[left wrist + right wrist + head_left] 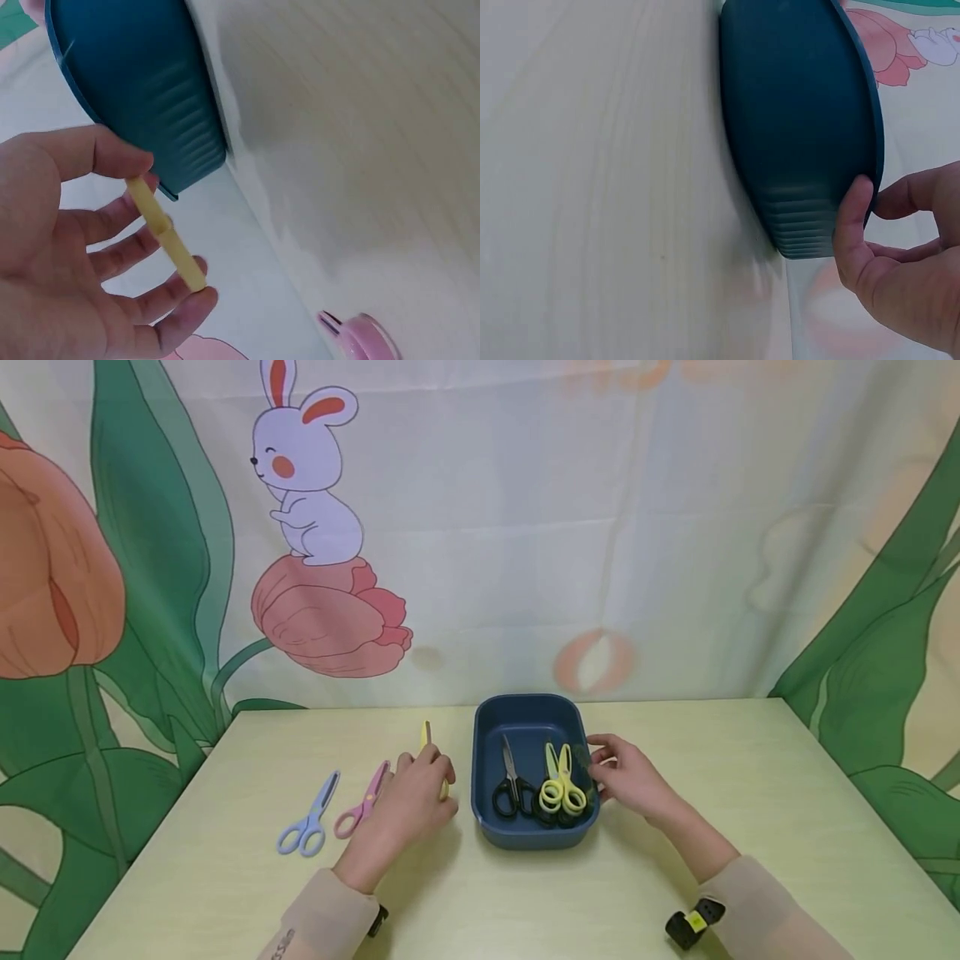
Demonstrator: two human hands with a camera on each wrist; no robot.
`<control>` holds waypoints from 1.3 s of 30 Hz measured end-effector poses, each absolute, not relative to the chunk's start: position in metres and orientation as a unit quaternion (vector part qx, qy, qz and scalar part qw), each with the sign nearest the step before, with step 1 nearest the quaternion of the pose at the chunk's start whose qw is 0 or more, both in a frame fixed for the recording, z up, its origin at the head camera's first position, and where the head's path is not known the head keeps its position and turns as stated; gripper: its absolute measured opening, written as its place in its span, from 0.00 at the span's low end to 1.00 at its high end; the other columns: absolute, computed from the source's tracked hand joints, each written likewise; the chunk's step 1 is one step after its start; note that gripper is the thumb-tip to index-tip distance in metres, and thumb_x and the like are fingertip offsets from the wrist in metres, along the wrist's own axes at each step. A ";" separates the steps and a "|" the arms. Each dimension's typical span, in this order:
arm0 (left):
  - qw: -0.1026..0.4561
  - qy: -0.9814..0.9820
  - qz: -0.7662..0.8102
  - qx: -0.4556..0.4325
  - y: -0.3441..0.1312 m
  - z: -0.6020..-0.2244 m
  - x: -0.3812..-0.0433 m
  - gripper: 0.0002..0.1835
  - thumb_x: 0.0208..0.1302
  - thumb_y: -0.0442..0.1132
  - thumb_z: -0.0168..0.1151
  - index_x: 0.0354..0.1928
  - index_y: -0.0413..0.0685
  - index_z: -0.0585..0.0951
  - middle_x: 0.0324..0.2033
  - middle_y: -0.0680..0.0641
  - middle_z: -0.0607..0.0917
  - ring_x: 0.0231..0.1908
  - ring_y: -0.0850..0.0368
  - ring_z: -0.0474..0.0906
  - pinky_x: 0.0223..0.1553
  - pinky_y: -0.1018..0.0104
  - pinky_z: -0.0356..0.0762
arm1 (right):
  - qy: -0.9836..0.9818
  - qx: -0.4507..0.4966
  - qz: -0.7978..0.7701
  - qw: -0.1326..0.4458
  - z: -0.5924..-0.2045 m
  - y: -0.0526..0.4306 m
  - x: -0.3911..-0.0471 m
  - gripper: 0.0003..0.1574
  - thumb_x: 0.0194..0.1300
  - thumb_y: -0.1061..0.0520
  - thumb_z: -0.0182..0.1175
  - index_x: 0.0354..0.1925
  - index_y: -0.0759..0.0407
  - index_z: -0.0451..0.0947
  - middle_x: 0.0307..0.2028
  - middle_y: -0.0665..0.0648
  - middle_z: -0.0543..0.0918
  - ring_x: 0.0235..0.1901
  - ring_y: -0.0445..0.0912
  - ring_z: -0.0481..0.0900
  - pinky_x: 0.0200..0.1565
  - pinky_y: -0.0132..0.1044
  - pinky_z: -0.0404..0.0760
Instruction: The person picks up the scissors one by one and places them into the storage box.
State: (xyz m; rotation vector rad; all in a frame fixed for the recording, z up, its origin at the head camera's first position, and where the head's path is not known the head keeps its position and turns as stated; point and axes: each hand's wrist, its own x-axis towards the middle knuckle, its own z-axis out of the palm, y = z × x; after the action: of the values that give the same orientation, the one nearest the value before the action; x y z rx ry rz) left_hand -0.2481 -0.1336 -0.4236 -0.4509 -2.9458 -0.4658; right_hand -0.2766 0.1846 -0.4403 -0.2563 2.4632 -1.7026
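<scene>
My left hand pinches a pair of yellow scissors above the table, just left of a dark blue bin. The blades point away from me, and the hand covers most of the handles in the head view. At the bin's right side, my right hand grips the rim, thumb against the outer wall in the right wrist view. Inside the bin lie black-handled scissors with metal blades and yellow-green scissors, with more black handles partly hidden beneath these.
Blue scissors lie on the table at the left. Pink scissors lie beside them, partly covered by my left hand. Behind the table's back edge hangs a printed cloth with a rabbit and flowers.
</scene>
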 end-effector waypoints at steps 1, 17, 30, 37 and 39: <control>0.065 -0.974 -0.157 -0.147 -0.132 -0.422 -0.248 0.10 0.57 0.37 0.69 0.41 0.47 0.81 0.44 0.47 0.75 0.42 0.42 0.69 0.45 0.43 0.70 | 0.812 -0.085 -0.572 0.077 -0.440 0.185 -0.277 0.34 0.71 0.67 0.53 0.72 0.73 0.60 0.45 0.64 0.71 0.35 0.51 0.77 0.29 0.41 0.85; 0.068 -0.969 -0.143 -0.189 -0.108 -0.402 -0.237 0.09 0.61 0.34 0.64 0.43 0.47 0.77 0.48 0.43 0.70 0.47 0.39 0.66 0.37 0.48 0.67 | 0.791 -0.084 -0.595 0.110 -0.437 0.187 -0.275 0.37 0.71 0.68 0.50 0.75 0.71 0.55 0.46 0.64 0.68 0.36 0.51 0.74 0.28 0.40 0.83; 0.053 -0.961 -0.112 -0.246 -0.079 -0.398 -0.234 0.05 0.71 0.36 0.59 0.45 0.46 0.73 0.52 0.40 0.68 0.46 0.40 0.62 0.35 0.53 0.60 | 0.795 -0.082 -0.591 0.107 -0.441 0.184 -0.276 0.37 0.72 0.68 0.50 0.75 0.70 0.54 0.46 0.64 0.68 0.38 0.53 0.74 0.28 0.41 0.82; 0.041 -0.958 -0.118 -0.258 -0.066 -0.399 -0.236 0.07 0.74 0.38 0.57 0.49 0.47 0.74 0.52 0.41 0.69 0.46 0.42 0.62 0.36 0.55 0.63 | 0.796 -0.080 -0.590 0.107 -0.441 0.183 -0.275 0.37 0.72 0.67 0.50 0.75 0.70 0.54 0.47 0.64 0.68 0.39 0.53 0.74 0.28 0.41 0.81; 0.039 -0.958 -0.113 -0.261 -0.062 -0.400 -0.237 0.07 0.74 0.39 0.56 0.50 0.47 0.74 0.52 0.41 0.69 0.45 0.43 0.62 0.35 0.55 0.64 | 0.797 -0.078 -0.589 0.106 -0.441 0.183 -0.275 0.37 0.72 0.67 0.50 0.75 0.70 0.54 0.47 0.64 0.68 0.38 0.53 0.74 0.27 0.40 0.81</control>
State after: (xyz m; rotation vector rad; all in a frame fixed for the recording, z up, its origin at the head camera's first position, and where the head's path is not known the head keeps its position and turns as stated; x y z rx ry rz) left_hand -0.2374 -0.0623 -0.3999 -0.8010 -2.9360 -0.3460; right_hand -0.2751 0.1831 -0.4408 -0.2308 2.3483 -1.7342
